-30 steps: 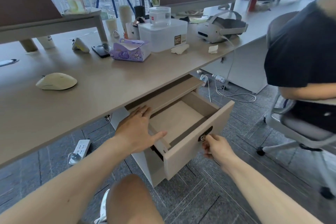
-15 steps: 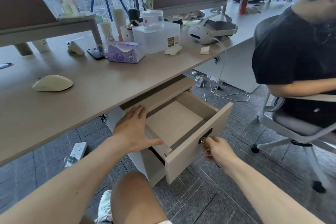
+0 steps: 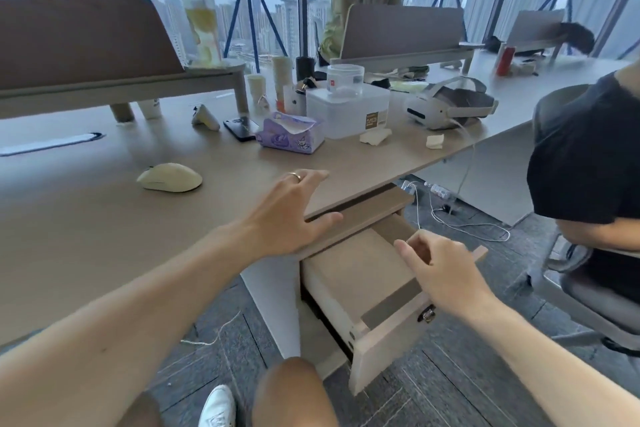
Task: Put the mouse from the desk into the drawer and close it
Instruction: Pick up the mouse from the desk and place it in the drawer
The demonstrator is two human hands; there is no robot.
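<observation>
Empty drawer (image 3: 360, 274) stands open. Left hand (image 3: 287, 215), fingers spread, empty, reaches toward mouse (image 3: 169, 177) at ten o'clock; right hand (image 3: 440, 270), loosely curled, empty. A rushed grab might knock it away.

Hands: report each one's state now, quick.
Left hand: open, fingers spread, holding nothing, at the desk edge.
Right hand: loosely curled over the open drawer, holding nothing.

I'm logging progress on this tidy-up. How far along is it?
Done: the drawer is pulled open and looks empty. In hand: nothing; the left hand is over the desk edge. Left: pick up the mouse, place it inside, close the drawer.
</observation>
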